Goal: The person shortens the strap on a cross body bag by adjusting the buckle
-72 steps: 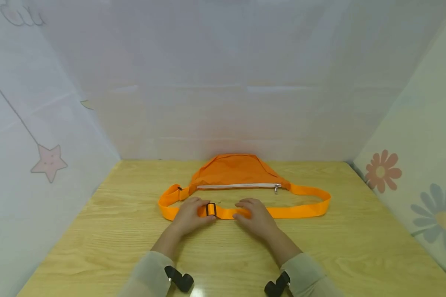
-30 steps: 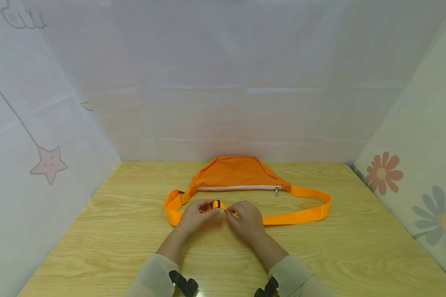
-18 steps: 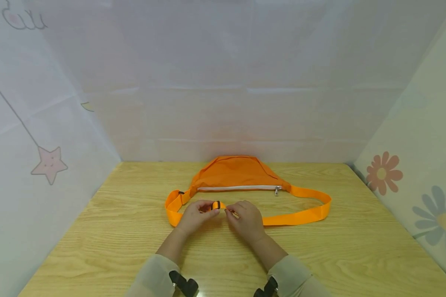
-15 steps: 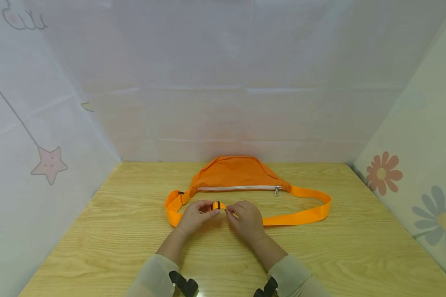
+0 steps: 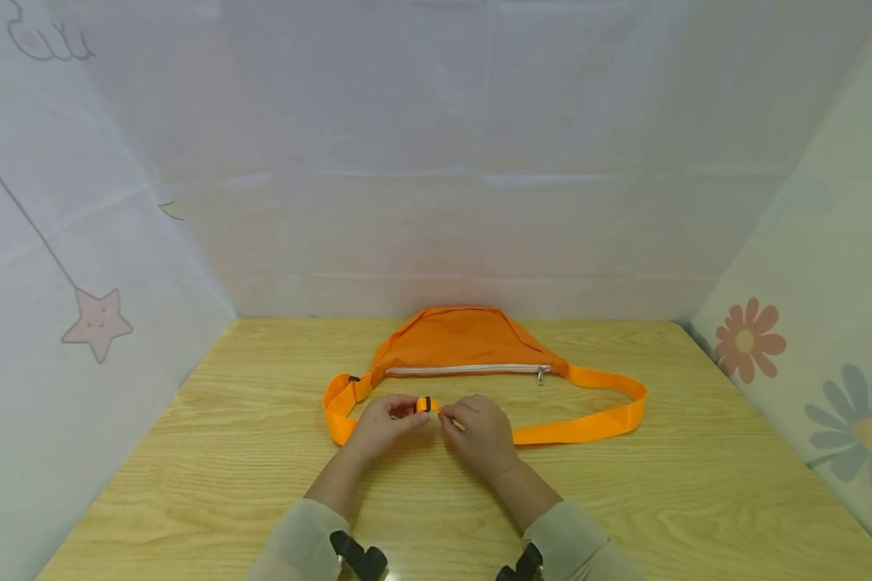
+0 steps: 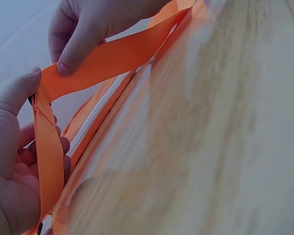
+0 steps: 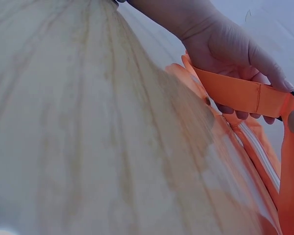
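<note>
An orange waist bag [image 5: 465, 339] lies on the wooden table, its strap [image 5: 581, 429] looping toward me. My left hand [image 5: 374, 426] pinches the strap at a black slider buckle [image 5: 427, 404], thumb on the near side. Just right of it, my right hand [image 5: 483, 436] pinches the webbing between thumb and fingers. In the left wrist view, the strap bends sharply at the buckle, one length running down across the left palm [image 6: 19, 171] and another to the right thumb [image 6: 71, 56]. The right wrist view shows a stitched seam across the strap close to the left thumb [image 7: 272, 68].
The bag's white zip [image 5: 465, 369] faces me, with a metal puller [image 5: 541, 375] at its right end. A second black strap fitting [image 5: 354, 378] sits at the left. Printed cloth walls [image 5: 436, 242] border the table [image 5: 625, 500] at the back and sides.
Over the last couple of seconds both hands have taken hold of the strap and raised and bent it at the buckle, with the right hand moving left. Since one second ago they are nearly still.
</note>
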`<state>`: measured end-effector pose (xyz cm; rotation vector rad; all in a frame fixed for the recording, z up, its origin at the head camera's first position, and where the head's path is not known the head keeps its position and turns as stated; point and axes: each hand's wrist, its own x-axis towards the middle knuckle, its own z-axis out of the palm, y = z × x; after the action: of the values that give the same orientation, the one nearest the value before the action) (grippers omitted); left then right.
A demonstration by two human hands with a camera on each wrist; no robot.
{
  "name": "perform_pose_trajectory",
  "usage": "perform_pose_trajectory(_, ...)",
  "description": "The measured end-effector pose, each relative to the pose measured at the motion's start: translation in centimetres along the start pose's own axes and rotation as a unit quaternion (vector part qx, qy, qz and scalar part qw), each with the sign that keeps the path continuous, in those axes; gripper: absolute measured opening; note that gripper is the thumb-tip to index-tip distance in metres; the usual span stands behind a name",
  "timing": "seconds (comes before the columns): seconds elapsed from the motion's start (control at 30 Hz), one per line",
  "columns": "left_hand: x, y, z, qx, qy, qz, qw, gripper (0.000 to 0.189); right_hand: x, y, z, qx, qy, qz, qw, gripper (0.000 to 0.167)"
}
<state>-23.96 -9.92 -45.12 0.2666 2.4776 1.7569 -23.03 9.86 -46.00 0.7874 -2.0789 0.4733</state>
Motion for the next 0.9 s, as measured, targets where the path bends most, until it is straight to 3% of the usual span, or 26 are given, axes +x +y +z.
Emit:
perform_pose_trajectory(0.33,0.05,-0.09,-0.04,-0.004,0.002,0.007,1.0000,0.037,0.07,0.07,-0.06,-0.013,-0.007,-0.027,0.9995,0.013)
perform_pose_trajectory(0.67,-0.04,-0.12,-0.14,-0.001,0.002,0.012,0.9999,0.040,0.13,0.08,-0.12,-0.004,0.018,-0.034,0.9993,0.015)
perform_pose_trajectory(0.9,-0.24,-0.02,-0.10,0.007,0.004,0.033,0.9994,0.040,-0.02,0.35,-0.02,-0.016,0.034,-0.043,0.9984,0.020)
